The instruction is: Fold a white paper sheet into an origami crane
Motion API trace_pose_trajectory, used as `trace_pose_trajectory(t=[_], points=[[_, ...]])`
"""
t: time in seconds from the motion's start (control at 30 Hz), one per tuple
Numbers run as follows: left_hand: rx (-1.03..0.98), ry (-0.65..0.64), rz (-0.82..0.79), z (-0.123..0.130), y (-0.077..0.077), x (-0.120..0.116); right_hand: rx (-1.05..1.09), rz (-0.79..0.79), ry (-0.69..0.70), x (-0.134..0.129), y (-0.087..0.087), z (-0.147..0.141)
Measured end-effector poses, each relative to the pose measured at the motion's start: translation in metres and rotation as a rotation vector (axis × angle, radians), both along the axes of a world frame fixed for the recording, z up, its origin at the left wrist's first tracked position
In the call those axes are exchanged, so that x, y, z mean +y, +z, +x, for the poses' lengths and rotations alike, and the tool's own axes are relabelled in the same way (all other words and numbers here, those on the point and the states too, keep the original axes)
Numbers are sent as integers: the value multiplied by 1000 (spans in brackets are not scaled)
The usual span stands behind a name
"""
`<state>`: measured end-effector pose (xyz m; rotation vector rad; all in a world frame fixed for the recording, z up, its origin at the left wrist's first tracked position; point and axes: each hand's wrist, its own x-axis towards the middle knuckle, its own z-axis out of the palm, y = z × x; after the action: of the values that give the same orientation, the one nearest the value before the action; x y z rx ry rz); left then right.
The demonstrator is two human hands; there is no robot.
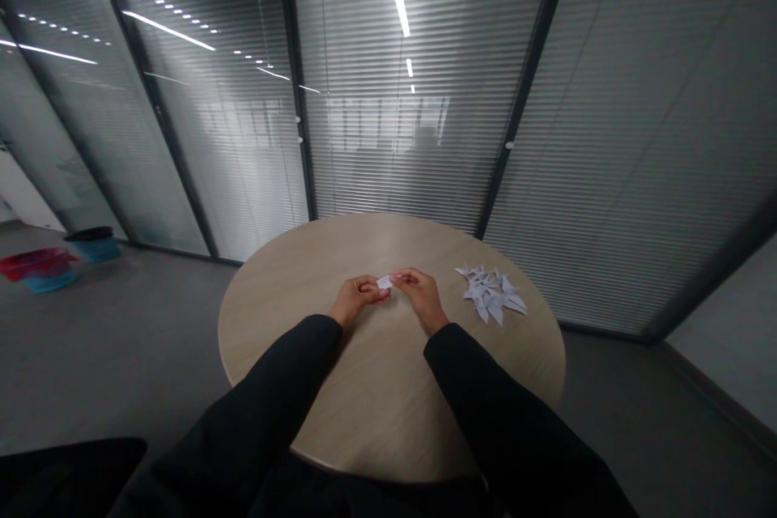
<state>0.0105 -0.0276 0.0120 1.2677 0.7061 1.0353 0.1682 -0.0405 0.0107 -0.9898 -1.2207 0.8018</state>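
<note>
Between my two hands, just above the middle of the table, is a small piece of folded white paper (384, 282). My left hand (358, 296) pinches its left side, fingers curled. On the other side, my right hand (418, 293) has its thumb and fingers closed on the paper's right edge. The fingers partly cover the paper, so its full shape is hidden. To the right of my right hand lies a pile of folded white paper pieces (493, 291) with pointed tips, like origami cranes.
The round wooden table (376, 388) stands close to a glass partition with blinds (394, 170). On the floor at the far left are a blue bin with a red liner (42, 265) and a blue bin with a black liner (95, 244). A dark chair-like shape (66, 473) is at lower left.
</note>
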Motion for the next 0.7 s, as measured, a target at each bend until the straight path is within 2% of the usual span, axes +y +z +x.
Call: trace_pose_trajectory(t=[0.17, 0.5, 0.7], points=[[-2, 121, 93, -3, 2, 2, -1, -44, 33, 0, -2, 1], [44, 120, 276, -4, 2, 1, 138, -160, 186, -2, -5, -1], [162, 230, 377, -7, 6, -2, 119, -160, 251, -4, -5, -2]])
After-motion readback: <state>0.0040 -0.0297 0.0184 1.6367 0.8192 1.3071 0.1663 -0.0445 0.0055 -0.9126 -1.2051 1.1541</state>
